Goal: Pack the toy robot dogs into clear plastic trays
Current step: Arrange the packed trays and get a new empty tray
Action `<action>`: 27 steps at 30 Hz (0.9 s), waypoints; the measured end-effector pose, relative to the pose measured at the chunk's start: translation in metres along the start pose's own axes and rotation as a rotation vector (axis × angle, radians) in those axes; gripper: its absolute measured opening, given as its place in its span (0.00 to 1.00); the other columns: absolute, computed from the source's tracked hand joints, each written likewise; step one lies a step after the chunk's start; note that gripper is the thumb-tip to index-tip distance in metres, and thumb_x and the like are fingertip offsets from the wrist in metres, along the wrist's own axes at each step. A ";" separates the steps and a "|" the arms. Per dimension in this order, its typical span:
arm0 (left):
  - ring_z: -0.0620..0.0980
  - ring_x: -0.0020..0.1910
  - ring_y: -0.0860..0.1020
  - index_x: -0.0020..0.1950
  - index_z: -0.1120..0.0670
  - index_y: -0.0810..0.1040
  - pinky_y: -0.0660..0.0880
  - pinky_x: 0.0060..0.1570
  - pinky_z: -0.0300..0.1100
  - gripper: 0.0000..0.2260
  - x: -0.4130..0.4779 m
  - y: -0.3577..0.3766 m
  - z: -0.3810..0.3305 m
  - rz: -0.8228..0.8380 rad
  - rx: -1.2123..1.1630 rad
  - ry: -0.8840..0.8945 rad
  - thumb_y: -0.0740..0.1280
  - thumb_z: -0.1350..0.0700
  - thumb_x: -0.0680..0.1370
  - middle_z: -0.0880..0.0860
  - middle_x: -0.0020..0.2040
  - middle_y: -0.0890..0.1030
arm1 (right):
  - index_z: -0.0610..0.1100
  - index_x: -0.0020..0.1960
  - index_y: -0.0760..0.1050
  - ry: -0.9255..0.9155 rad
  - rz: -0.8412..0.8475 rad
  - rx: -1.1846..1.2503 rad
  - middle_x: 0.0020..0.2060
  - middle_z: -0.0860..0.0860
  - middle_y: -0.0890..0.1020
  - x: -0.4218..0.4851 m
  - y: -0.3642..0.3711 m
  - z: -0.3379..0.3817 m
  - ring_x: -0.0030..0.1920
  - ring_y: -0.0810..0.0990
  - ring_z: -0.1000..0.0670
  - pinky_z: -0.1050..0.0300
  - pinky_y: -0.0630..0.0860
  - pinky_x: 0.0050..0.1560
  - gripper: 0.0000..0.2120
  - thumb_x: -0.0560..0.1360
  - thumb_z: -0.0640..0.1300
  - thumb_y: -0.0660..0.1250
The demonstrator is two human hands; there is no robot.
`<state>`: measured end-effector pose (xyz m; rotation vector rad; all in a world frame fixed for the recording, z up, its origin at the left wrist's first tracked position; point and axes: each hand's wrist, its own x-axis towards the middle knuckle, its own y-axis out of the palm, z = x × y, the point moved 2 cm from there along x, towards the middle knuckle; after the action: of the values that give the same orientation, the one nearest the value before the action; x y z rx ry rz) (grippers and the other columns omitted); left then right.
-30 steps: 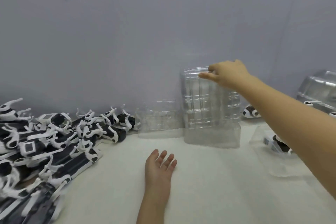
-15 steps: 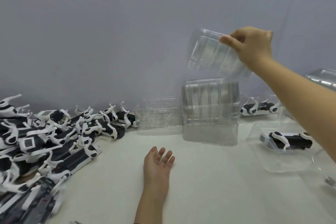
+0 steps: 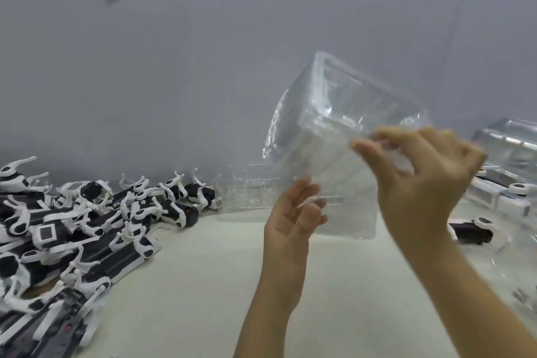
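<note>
One clear tray [image 3: 343, 113] hangs tilted mid-air, right hand [image 3: 418, 177] pinching its near rim, body running up-left from that pinch, and the loose-fingered left hand [image 3: 293, 221] sits just below its lower-left corner.

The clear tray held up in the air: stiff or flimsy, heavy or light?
Probably light: the right hand holds the clear tray aloft by a fingertip pinch at one edge. Likely flexible, since its thin walls look rippled. Possibly slippery, being glossy.

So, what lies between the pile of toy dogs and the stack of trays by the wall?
The head view shows one low clear tray standing there.
</note>
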<state>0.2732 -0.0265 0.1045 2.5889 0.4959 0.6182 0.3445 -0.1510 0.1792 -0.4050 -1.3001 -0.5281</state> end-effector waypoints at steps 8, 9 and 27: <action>0.43 0.39 0.76 0.47 0.43 0.79 0.75 0.41 0.32 0.15 -0.008 -0.013 -0.023 -0.173 0.091 0.188 0.77 0.49 0.63 0.46 0.40 0.77 | 0.55 0.38 0.81 0.821 0.171 0.671 0.32 0.59 0.80 -0.052 -0.013 0.035 0.33 0.74 0.59 0.69 0.71 0.36 0.16 0.67 0.68 0.69; 0.41 0.39 0.75 0.48 0.41 0.77 0.74 0.43 0.31 0.18 -0.007 -0.015 -0.024 -0.209 0.133 0.185 0.77 0.48 0.61 0.46 0.42 0.75 | 0.53 0.37 0.82 0.879 0.220 0.711 0.30 0.58 0.79 -0.054 -0.009 0.033 0.32 0.73 0.59 0.69 0.72 0.35 0.16 0.67 0.66 0.69; 0.57 0.39 0.85 0.48 0.56 0.82 0.80 0.36 0.40 0.09 -0.011 -0.020 -0.040 -0.181 0.192 0.093 0.72 0.55 0.70 0.56 0.43 0.86 | 0.65 0.59 0.73 0.862 0.646 0.685 0.42 0.62 0.79 -0.068 0.004 0.029 0.43 0.77 0.61 0.67 0.74 0.43 0.26 0.63 0.65 0.72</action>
<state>0.2396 -0.0015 0.1241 2.6604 0.8477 0.6584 0.3117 -0.1223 0.1191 0.0152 -0.4010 0.2960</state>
